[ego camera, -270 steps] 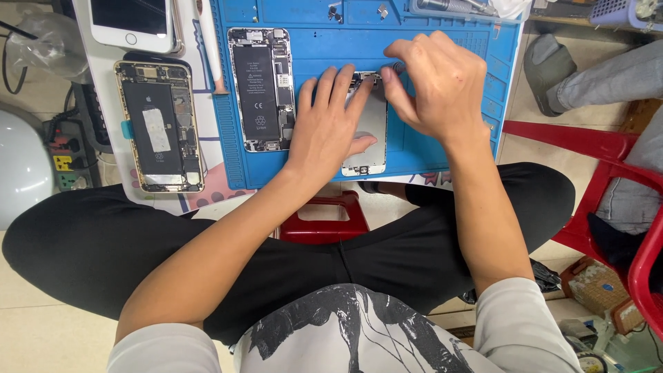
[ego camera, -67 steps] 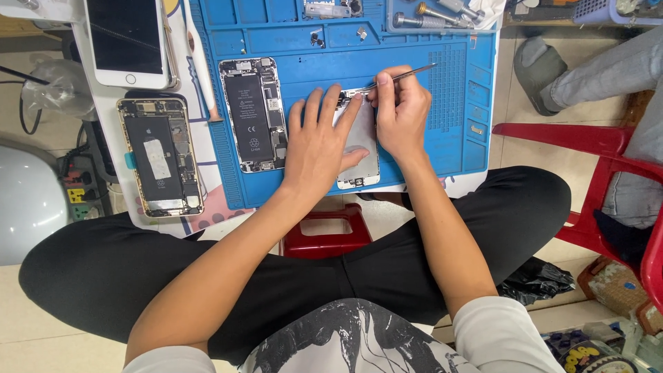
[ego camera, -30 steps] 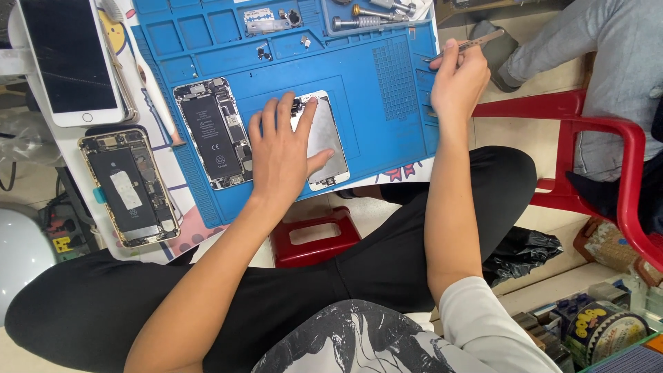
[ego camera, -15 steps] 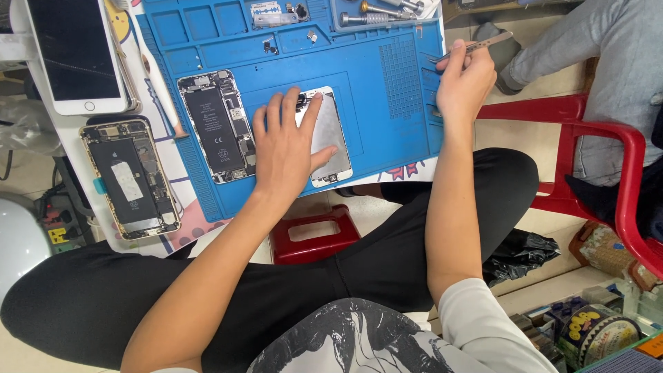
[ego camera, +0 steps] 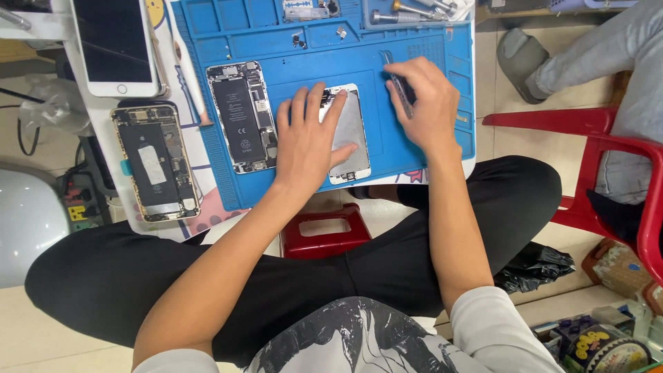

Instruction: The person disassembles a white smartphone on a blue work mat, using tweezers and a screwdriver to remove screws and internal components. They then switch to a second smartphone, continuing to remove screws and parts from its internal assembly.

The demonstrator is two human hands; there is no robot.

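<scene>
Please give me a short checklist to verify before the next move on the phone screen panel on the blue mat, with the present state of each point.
1. Left hand lies flat on the screen panel, holding it down: ok.
2. Right hand grips the tweezers: ok.
3. Tweezers tips are at the panel: not ok, they are off to its right.
4. Panel lies fully on the blue mat: ok.
5. Opened phone body lies apart from the panel: ok.
6. Small screws are safe in the mat compartments: cannot tell.
</scene>
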